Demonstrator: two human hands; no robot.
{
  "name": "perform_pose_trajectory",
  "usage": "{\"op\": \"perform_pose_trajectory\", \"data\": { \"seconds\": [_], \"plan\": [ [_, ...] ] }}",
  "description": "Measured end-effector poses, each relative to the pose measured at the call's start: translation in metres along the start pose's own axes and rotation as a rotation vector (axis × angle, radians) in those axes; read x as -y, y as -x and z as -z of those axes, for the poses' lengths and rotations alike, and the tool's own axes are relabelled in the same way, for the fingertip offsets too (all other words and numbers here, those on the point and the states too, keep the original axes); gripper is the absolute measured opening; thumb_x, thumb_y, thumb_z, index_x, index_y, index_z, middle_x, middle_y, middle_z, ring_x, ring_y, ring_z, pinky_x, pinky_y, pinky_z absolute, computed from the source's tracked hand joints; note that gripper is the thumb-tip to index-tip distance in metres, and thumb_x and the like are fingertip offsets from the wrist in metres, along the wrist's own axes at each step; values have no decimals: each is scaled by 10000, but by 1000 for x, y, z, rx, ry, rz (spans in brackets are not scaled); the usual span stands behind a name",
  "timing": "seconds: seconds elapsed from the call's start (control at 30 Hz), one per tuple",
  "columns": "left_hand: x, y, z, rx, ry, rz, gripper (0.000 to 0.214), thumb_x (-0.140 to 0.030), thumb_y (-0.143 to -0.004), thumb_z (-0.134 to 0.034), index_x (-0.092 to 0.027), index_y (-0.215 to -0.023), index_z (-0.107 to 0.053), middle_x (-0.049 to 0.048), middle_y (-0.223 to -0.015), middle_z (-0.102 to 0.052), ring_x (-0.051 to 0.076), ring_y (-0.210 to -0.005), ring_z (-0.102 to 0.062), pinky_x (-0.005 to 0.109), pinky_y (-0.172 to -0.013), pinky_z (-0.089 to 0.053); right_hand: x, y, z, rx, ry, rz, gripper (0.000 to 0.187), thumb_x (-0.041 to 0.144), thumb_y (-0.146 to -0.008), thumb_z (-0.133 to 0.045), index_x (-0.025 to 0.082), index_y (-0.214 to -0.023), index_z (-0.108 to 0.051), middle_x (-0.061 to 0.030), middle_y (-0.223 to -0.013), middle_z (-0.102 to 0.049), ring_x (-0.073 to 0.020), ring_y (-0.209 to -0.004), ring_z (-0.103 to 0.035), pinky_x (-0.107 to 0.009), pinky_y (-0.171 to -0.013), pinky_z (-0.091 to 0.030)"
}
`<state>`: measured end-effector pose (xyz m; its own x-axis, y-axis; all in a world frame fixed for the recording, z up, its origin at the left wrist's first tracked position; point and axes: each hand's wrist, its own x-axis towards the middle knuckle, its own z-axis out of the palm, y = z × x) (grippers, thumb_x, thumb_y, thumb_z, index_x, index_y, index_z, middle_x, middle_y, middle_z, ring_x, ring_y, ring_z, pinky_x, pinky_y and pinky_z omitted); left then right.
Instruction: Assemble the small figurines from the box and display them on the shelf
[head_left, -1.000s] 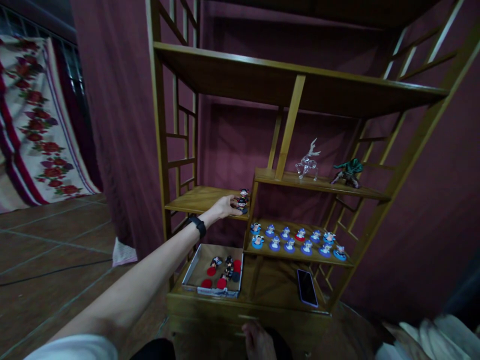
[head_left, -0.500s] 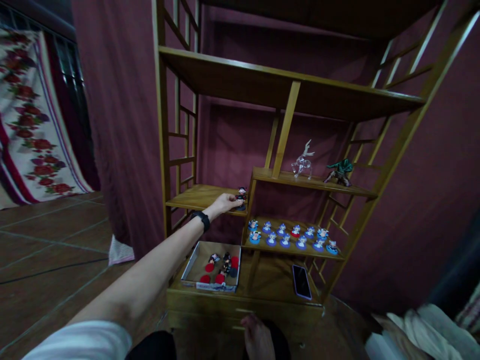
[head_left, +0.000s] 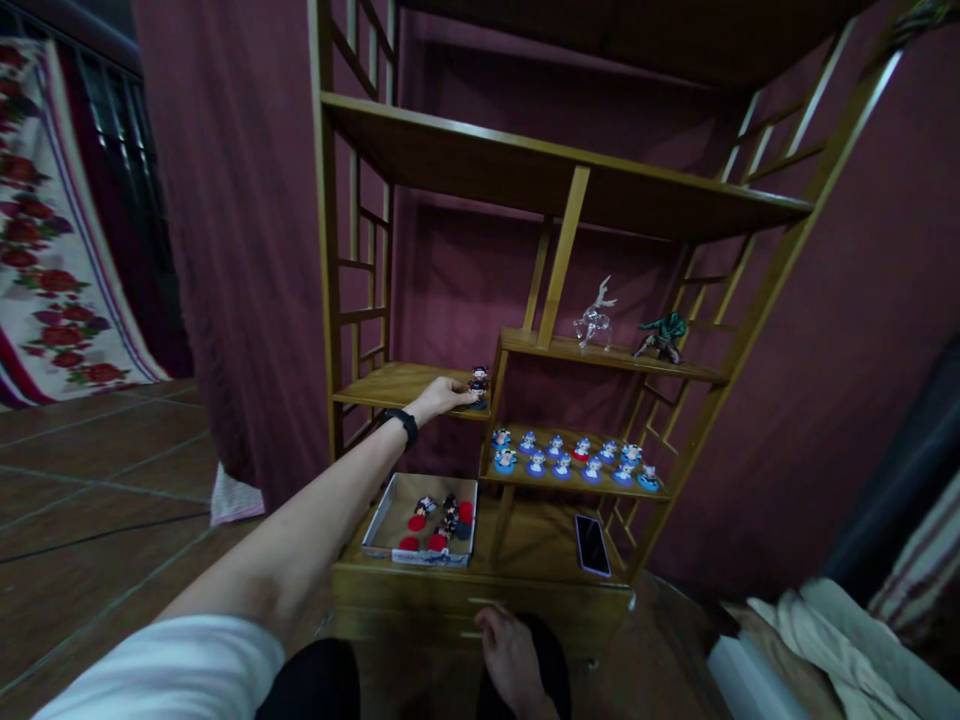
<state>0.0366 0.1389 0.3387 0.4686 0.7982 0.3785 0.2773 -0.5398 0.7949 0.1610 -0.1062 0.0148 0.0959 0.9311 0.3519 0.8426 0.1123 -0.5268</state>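
My left hand (head_left: 444, 396), with a dark band on its wrist, reaches to the right end of the left middle shelf (head_left: 397, 380). Its thumb and fingers pinch a small dark figurine (head_left: 477, 389) with a dark round base, at the shelf's edge. Close behind it shows another figurine (head_left: 480, 372) with black and red on its head. Below, a shallow cardboard box (head_left: 401, 490) contains several dark-haired figurines (head_left: 450, 510) on red or dark discs. My right hand (head_left: 510, 650) rests by my knee with loosely bent fingers and nothing visible in it.
Two rows of small blue-and-white figurines (head_left: 562, 465) stand on the lower right shelf. Above them are a clear deer ornament (head_left: 594, 318) and a green-and-brown figure (head_left: 661, 338). A phone (head_left: 592, 546) lies on the cabinet top. An upright post (head_left: 564, 255) divides the shelving.
The view has shifted slightly, so the shelf contents sit a little further left and higher. My left hand stays at the figurine on the shelf edge. My right hand shows more fully.
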Motion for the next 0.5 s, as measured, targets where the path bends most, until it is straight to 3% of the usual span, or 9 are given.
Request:
{"op": "perform_pose_trajectory", "data": {
  "seconds": [0.27, 0.4, 0.5],
  "plan": [
    [7, 23, 7, -57, -7, -83, 322, -327, -512, -700, -128, -765, -689, 48, -729, -679, 198, -732, -587, 265, -664, -421, 19, 0, 12, 2, -13, 33, 309, 82, -789, -345, 244, -850, -601, 1, -813, -659, -133, -778, -624, -203, -726, -404],
    [1, 20, 3, -28, -84, -86, 289, -332, -536, -685, -130, -743, -687, 30, -699, -677, 215, -745, -601, 278, -678, -440, 8, -2, -7, -24, -41, 39, 316, 73, -759, -363, 257, -847, -605, 7, -811, -660, -131, -759, -630, -194, -704, -418],
    [3, 18, 1, -56, -161, -113, 314, -325, -562, -675, -133, -810, -681, 48, -788, -686, 232, -803, -606, 298, -722, -448, -9, -4, -28, -9, -32, 32, 278, 89, -741, -393, 255, -767, -614, 6, -741, -664, -135, -700, -635, -180, -638, -430]
  ]
}}
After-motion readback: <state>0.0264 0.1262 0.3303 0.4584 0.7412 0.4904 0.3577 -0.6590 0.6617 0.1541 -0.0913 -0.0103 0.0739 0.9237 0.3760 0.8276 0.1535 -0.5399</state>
